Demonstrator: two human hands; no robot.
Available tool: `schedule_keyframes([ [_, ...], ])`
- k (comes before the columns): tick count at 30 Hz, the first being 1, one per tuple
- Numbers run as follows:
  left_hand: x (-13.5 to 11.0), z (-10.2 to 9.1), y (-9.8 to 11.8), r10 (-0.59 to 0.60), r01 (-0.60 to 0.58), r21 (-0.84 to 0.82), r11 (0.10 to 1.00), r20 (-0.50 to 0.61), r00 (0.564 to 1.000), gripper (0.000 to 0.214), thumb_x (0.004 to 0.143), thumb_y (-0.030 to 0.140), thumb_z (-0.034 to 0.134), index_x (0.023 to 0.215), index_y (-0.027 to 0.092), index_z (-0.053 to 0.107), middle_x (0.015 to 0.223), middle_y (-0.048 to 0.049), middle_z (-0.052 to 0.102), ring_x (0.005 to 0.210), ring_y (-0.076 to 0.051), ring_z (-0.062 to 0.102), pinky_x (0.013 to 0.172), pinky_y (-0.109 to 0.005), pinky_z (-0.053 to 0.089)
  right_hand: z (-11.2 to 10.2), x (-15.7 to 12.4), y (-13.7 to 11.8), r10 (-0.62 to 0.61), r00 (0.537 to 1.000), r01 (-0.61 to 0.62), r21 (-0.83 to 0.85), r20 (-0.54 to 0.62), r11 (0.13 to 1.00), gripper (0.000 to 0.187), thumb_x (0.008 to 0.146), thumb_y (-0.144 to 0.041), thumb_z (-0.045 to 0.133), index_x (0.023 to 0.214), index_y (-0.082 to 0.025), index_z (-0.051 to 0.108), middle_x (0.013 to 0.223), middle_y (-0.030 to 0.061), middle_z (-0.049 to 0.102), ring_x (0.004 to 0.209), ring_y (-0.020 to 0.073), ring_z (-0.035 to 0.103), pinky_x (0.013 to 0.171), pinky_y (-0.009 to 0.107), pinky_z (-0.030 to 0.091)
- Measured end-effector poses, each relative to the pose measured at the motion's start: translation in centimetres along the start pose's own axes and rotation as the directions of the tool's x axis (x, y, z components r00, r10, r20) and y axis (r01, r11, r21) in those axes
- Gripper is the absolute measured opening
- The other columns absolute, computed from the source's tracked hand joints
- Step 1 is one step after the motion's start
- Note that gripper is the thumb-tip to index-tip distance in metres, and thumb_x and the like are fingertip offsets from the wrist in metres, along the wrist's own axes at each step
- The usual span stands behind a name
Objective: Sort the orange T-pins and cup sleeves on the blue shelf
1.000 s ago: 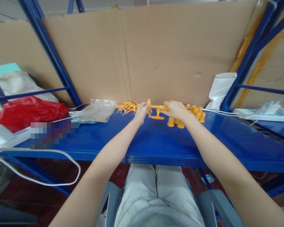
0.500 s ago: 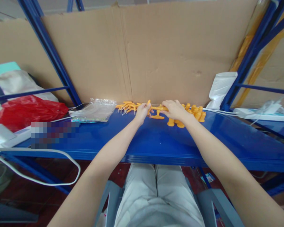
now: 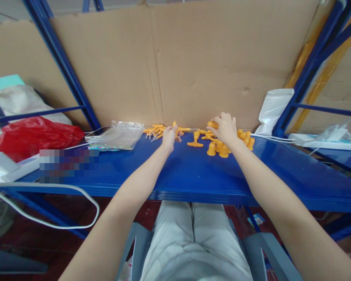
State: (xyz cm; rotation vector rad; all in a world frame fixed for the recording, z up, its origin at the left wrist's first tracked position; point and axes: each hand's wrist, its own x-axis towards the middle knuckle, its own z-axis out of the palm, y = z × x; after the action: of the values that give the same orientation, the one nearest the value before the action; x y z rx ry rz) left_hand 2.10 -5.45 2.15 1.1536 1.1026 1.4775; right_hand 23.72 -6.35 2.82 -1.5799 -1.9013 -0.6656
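Observation:
My left hand (image 3: 169,137) is closed on a yellow T-shaped piece (image 3: 183,129) above the blue shelf, one end sticking up past the thumb. From its right end a thin metal chain (image 3: 196,129) runs toward the right hand. Between its fingers my right hand (image 3: 226,127) grips a yellow cup-shaped piece (image 3: 213,125), tilted on its side. Several yellow cups (image 3: 211,148) stand below and beside that hand, partly hidden by it. A loose yellow T-shaped piece (image 3: 195,143) lies between the hands. Left of my left hand is a pile of yellow pieces with chains (image 3: 155,130).
Clear plastic bags (image 3: 117,136) lie on the left of the blue shelf (image 3: 190,171), near a red plastic bag (image 3: 38,136) and a white cable (image 3: 87,195). A cardboard sheet (image 3: 193,66) stands behind. A white pouch (image 3: 275,109) leans by the right post.
My hands have moved apart, the left one slightly left and the right one right and up. A chain and the cup in my right hand now show between them.

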Motion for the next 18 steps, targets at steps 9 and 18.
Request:
schedule_keyframes([
  [9, 0.5, -0.1, -0.4, 0.003, -0.004, -0.026, 1.0, -0.021, 1.0, 0.02, 0.101, 0.023, 0.047, 0.081, 0.019, 0.048, 0.051, 0.0067, 0.056, 0.031, -0.006, 0.043, 0.041, -0.017, 0.037, 0.6, 0.2, 0.2, 0.164, 0.985, -0.169, 0.118, 0.05, 0.979, 0.032, 0.093, -0.039, 0.053, 0.112, -0.019, 0.07, 0.102, 0.0137, 0.071, 0.104, 0.0324, 0.056, 0.088, 0.043, 0.035],
  [18, 0.1, 0.1, -0.1, -0.005, 0.004, -0.025, 1.0, -0.026, 1.0, 0.024, 0.101, 0.019, 0.046, 0.077, 0.02, 0.045, 0.05, 0.0071, 0.055, 0.031, -0.006, 0.043, 0.042, -0.018, 0.037, 1.4, -0.2, 0.2, 0.228, 0.917, -0.263, 0.065, 0.328, 0.963, 0.035, 0.09, -0.033, 0.055, 0.119, -0.024, 0.072, 0.115, 0.0112, 0.075, 0.113, 0.0305, 0.064, 0.086, 0.041, 0.045],
])
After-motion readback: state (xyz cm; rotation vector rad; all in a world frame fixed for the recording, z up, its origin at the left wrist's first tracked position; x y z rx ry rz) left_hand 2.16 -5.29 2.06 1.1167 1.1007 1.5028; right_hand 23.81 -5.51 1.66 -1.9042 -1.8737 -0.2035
